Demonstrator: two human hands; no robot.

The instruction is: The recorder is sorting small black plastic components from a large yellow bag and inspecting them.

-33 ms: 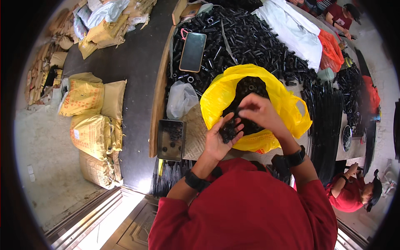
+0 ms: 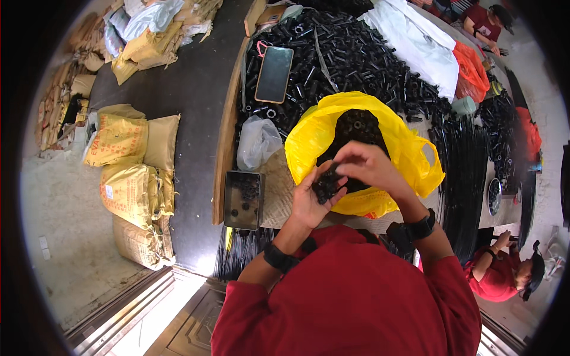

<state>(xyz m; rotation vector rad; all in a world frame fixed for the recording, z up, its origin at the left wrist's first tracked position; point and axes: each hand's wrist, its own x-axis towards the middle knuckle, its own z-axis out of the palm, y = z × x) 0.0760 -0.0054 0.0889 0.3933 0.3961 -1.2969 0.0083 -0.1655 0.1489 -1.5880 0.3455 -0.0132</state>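
left hand (image 2: 310, 202) cupped, palm full of black parts (image 2: 327, 184) | right hand (image 2: 371, 166) fingers pinched on them | over yellow bag (image 2: 309, 139) | risk: parts may spill onto surface (image 2: 278, 196), tin (image 2: 243, 200) nearby

Thin glossy yellow plastic bag (image 2: 309, 139), crinkled. Small black parts (image 2: 326, 183) look matt, hard plastic or metal, cannot tell. Phone (image 2: 274, 74) has smooth glossy glass. Rectangular tin (image 2: 243, 200) looks dull metal. Sacks (image 2: 127, 139) are coarse woven.
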